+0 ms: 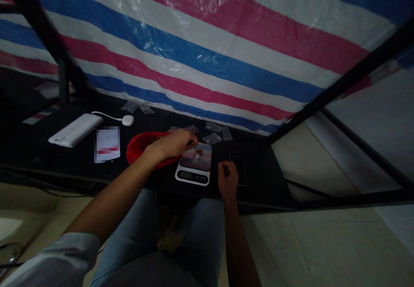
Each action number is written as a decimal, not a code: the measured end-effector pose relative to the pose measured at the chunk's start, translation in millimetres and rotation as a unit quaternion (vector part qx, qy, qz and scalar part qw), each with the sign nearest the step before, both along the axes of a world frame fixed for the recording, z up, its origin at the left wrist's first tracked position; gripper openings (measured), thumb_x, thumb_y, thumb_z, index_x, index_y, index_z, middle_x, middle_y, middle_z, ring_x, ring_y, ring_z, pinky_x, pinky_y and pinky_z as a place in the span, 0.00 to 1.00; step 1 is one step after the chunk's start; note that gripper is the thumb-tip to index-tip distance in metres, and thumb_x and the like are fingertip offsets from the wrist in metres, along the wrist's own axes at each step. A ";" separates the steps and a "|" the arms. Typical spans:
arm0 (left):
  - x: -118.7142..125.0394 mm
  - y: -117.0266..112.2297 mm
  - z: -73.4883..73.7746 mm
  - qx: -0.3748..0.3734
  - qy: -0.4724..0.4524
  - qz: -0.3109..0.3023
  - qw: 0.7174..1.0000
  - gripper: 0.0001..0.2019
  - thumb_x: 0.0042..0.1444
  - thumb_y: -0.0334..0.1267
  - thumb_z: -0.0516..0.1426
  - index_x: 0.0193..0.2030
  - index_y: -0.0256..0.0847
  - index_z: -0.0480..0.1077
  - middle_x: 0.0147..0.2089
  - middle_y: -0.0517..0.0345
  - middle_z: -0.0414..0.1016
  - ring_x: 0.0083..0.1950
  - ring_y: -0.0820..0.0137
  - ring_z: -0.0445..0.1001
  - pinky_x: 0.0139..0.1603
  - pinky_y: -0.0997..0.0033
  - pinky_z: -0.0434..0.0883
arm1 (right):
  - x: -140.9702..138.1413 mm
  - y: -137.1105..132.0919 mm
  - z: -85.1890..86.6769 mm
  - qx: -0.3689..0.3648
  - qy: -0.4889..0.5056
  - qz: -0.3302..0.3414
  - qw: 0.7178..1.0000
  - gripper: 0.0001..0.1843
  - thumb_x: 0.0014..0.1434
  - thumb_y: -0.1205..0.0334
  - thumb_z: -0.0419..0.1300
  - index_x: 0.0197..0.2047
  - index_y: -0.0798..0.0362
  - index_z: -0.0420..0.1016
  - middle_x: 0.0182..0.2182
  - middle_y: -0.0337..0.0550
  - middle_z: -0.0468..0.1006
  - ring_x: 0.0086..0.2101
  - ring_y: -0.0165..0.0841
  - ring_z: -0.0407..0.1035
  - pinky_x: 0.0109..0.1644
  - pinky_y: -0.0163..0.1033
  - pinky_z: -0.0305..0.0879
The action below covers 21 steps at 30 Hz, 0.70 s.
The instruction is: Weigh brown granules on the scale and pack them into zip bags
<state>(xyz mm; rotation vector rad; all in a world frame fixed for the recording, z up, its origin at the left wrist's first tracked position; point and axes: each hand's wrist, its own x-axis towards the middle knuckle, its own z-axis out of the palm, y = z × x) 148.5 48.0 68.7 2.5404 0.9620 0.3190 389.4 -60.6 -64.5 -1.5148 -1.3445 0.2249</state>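
Black counter [64,157] below my striped tarp [200,50], red bowl [137,149] at centre left, digital kitchen scale [193,175] just right of it, small cup [196,154] of brown bits [199,151] on its platform, my left hand [171,144] above, fingers [193,143] pinched together, anything held too small to tell, my right hand [228,180] beside the scale, fingers [226,166] curled around a small dark object [226,171]

The picture was dim overall, with pale patches of glare across the striped tarpaulin [207,50]. The black tabletop [42,149], left hand [171,145] and right hand [228,179] lay in murky shade, a paper slip [107,145] was pixelated, and wide-angle distortion bowed the edges.
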 end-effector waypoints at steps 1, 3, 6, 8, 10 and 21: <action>7.9 -1.2 1.4 -0.002 0.001 -0.011 1.000 0.12 0.64 0.29 0.56 0.43 0.41 0.81 0.46 0.53 0.85 0.48 0.65 0.82 0.47 0.73 0.69 | 0.0 0.1 0.1 0.002 -0.001 0.001 1.000 0.12 0.65 0.54 0.58 0.36 0.52 0.76 0.37 0.46 0.77 0.39 0.37 0.70 0.44 0.42 0.67; 20.2 -2.9 2.3 -0.005 0.012 -0.023 1.000 0.12 0.63 0.28 0.55 0.40 0.41 0.81 0.43 0.54 0.85 0.45 0.66 0.82 0.44 0.74 0.69 | 0.1 0.3 0.7 0.007 -0.005 0.003 1.000 0.12 0.65 0.54 0.58 0.36 0.52 0.76 0.37 0.46 0.77 0.39 0.37 0.70 0.44 0.42 0.67; 29.6 -2.8 -2.5 -0.016 0.027 -0.027 0.999 0.13 0.60 0.25 0.55 0.38 0.40 0.81 0.39 0.53 0.84 0.42 0.65 0.82 0.41 0.73 0.69 | 0.1 0.3 1.9 0.009 -0.008 0.006 1.000 0.12 0.65 0.54 0.58 0.36 0.52 0.76 0.37 0.46 0.77 0.39 0.37 0.70 0.44 0.42 0.67; 31.4 -1.5 -8.8 -0.021 0.031 -0.032 0.999 0.13 0.59 0.25 0.55 0.38 0.40 0.81 0.38 0.52 0.84 0.41 0.65 0.81 0.42 0.72 0.69 | -0.1 0.0 2.5 0.009 -0.007 0.003 1.000 0.11 0.65 0.55 0.58 0.36 0.52 0.76 0.37 0.46 0.77 0.39 0.37 0.70 0.44 0.42 0.67; 31.5 -0.4 -14.6 -0.015 0.030 -0.032 0.999 0.13 0.59 0.26 0.55 0.38 0.39 0.82 0.40 0.50 0.84 0.42 0.63 0.81 0.43 0.71 0.70 | -0.3 -0.4 2.7 0.008 -0.004 0.003 1.000 0.11 0.65 0.55 0.58 0.36 0.52 0.76 0.37 0.46 0.77 0.39 0.37 0.70 0.44 0.42 0.67; 29.6 -3.1 -3.2 -0.030 0.005 -0.041 0.999 0.10 0.59 0.25 0.58 0.41 0.36 0.81 0.41 0.47 0.85 0.44 0.63 0.82 0.41 0.72 0.69 | -0.1 -0.7 1.5 0.003 0.008 0.006 1.000 0.11 0.65 0.55 0.58 0.36 0.52 0.76 0.37 0.47 0.77 0.39 0.37 0.71 0.45 0.43 0.68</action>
